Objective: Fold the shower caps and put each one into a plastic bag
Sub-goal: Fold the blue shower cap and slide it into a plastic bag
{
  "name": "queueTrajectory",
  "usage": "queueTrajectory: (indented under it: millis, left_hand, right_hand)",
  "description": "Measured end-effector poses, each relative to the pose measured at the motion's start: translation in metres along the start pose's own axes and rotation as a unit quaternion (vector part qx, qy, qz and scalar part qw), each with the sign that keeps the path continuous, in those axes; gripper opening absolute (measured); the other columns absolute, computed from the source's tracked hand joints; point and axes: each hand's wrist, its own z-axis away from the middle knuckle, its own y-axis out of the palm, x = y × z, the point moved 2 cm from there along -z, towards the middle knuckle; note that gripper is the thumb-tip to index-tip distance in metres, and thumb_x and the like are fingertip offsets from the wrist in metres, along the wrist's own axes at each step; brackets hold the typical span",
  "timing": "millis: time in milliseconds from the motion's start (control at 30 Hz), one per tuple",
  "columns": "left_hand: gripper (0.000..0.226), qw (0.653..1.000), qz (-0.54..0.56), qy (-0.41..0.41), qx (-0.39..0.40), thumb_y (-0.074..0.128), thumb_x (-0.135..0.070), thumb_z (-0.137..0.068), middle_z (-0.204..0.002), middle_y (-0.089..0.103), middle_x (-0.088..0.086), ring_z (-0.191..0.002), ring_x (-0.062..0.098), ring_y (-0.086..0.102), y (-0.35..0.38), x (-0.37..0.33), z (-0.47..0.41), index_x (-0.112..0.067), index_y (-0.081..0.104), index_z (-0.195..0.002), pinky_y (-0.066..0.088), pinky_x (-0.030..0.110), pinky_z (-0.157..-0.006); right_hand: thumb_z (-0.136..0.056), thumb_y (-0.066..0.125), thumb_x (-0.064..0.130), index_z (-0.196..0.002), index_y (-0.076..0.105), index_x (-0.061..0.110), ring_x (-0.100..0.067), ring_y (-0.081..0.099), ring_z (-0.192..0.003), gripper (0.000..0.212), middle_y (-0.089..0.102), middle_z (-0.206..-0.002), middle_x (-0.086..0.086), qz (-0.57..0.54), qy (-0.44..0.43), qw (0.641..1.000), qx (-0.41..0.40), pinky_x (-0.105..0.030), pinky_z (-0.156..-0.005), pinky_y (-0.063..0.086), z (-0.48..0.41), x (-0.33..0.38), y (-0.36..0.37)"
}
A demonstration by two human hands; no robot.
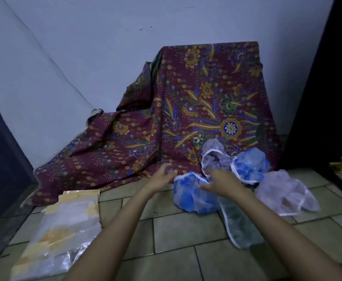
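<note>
Left hand [162, 178], right hand [221, 182]: fingers apart, empty, hovering at blue shower cap [189, 199]; plastic bags [60, 230] flat on floor [176, 230], well apart.

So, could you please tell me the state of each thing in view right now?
shower caps: unfolded, in a loose heap, not bagged.
left hand: open, holding nothing.
right hand: open, over the shower caps.
plastic bags: lying flat in a stack.
patterned cloth: draped over something hidden.

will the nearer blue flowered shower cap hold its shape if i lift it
The nearer blue-flowered thin plastic shower cap lies crumpled and slumped, so it will probably hang floppy. Its see-through film suggests it is very light.
</note>
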Motion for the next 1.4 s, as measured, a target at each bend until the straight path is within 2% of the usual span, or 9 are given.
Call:
queueTrajectory:
  millis: [200, 333, 467, 700, 800, 967, 1067, 1300, 1400]
  left_hand:
    - [0.074, 0.994, -0.085, 0.012, 0.071, 0.066, -0.015, -0.086, -0.147, 0.035, 0.005, -0.134, 0.020, 0.036, 0.026, 0.030, 0.000, -0.012, 0.024, -0.146, 0.038, 0.032, -0.105]
    - [0.028, 0.998, -0.037, 0.042, 0.038, 0.069, -0.007, -0.081, -0.100, 0.058, 0.001, -0.098, 0.017, 0.054, 0.022, 0.034, 0.003, -0.012, 0.050, -0.101, 0.049, 0.035, -0.085]
    - [0.026, 0.997, 0.035, 0.068, -0.027, 0.071, -0.003, -0.078, -0.083, 0.056, -0.001, -0.078, 0.013, 0.054, 0.000, 0.027, 0.016, -0.016, 0.048, -0.079, 0.049, 0.028, -0.068]
    - [0.020, 0.949, 0.313, -0.010, 0.033, 0.047, -0.033, -0.093, -0.101, 0.059, 0.007, -0.080, 0.016, 0.063, -0.029, 0.024, 0.048, -0.014, 0.046, -0.100, 0.058, 0.037, -0.072]
    - [0.038, 0.942, 0.324, -0.078, -0.026, 0.038, -0.047, -0.095, -0.114, 0.058, 0.002, -0.090, 0.017, 0.063, -0.037, 0.029, 0.052, -0.017, 0.040, -0.119, 0.058, 0.036, -0.067]
    - [0.040, 0.913, 0.388, -0.095, 0.087, 0.036, -0.045, -0.096, -0.109, 0.070, 0.002, -0.097, 0.015, 0.068, -0.037, 0.035, 0.062, -0.020, 0.059, -0.117, 0.057, 0.028, -0.071]
    - [0.033, 0.911, 0.402, -0.085, 0.040, 0.041, -0.027, -0.098, -0.098, 0.071, 0.004, -0.083, 0.015, 0.070, -0.040, 0.045, 0.062, -0.009, 0.054, -0.122, 0.057, 0.027, -0.066]
    - [0.014, 0.918, 0.391, -0.044, -0.052, 0.047, -0.009, -0.095, -0.086, 0.071, 0.005, -0.069, 0.014, 0.070, -0.040, 0.052, 0.059, -0.008, 0.060, -0.101, 0.058, 0.027, -0.058]
    - [0.011, 0.917, 0.391, -0.038, -0.064, 0.047, -0.009, -0.096, -0.096, 0.065, 0.010, -0.071, 0.015, 0.069, -0.036, 0.052, 0.056, -0.009, 0.056, -0.101, 0.058, 0.031, -0.060]
  right_hand:
    - [-0.081, 0.068, 0.036, -0.128, 0.044, 0.008, -0.032, 0.053, -0.109, 0.059, 0.041, -0.128, -0.015, -0.010, -0.008, 0.999, 0.048, -0.037, -0.089, 0.044, -0.003, 0.012, 0.021]
    - [-0.086, 0.063, 0.024, -0.122, 0.044, 0.005, -0.032, 0.051, -0.111, 0.045, 0.047, -0.124, -0.017, 0.016, -0.034, 0.999, 0.014, -0.037, -0.088, 0.042, -0.007, 0.016, 0.023]
    - [-0.089, 0.053, 0.011, -0.115, 0.045, 0.008, -0.033, 0.052, -0.100, 0.027, 0.050, -0.114, -0.018, -0.027, -0.055, 0.997, -0.056, -0.032, -0.068, 0.034, -0.010, 0.020, 0.026]
    - [-0.077, 0.051, -0.013, -0.085, 0.039, 0.011, -0.023, 0.042, -0.087, 0.028, 0.037, -0.101, -0.006, -0.204, -0.154, 0.956, -0.145, -0.025, -0.066, 0.024, -0.012, 0.036, 0.035]
    - [-0.071, 0.048, -0.020, -0.079, 0.044, 0.006, -0.027, 0.047, -0.095, 0.027, 0.040, -0.107, -0.008, -0.228, -0.215, 0.935, -0.166, -0.026, -0.071, 0.025, -0.012, 0.048, 0.041]
    - [-0.075, 0.048, -0.009, -0.081, 0.051, 0.012, -0.011, 0.045, -0.111, 0.022, 0.043, -0.123, -0.001, -0.285, -0.281, 0.906, -0.139, -0.023, -0.086, 0.037, -0.007, 0.065, 0.052]
    - [-0.075, 0.054, 0.023, -0.083, 0.053, 0.030, 0.010, 0.043, -0.116, 0.011, 0.046, -0.123, 0.014, -0.411, -0.266, 0.866, -0.102, -0.006, -0.093, 0.034, -0.002, 0.067, 0.052]
    - [-0.085, 0.062, 0.023, -0.117, 0.052, 0.026, -0.009, 0.043, -0.125, 0.035, 0.040, -0.140, 0.009, -0.669, -0.129, 0.724, -0.105, -0.035, -0.104, 0.040, 0.000, 0.070, 0.047]
    - [-0.093, 0.053, 0.018, -0.128, 0.046, 0.020, -0.014, 0.053, -0.110, 0.036, 0.054, -0.123, 0.001, -0.717, -0.017, 0.691, -0.090, -0.040, -0.097, 0.043, -0.002, 0.074, 0.051]
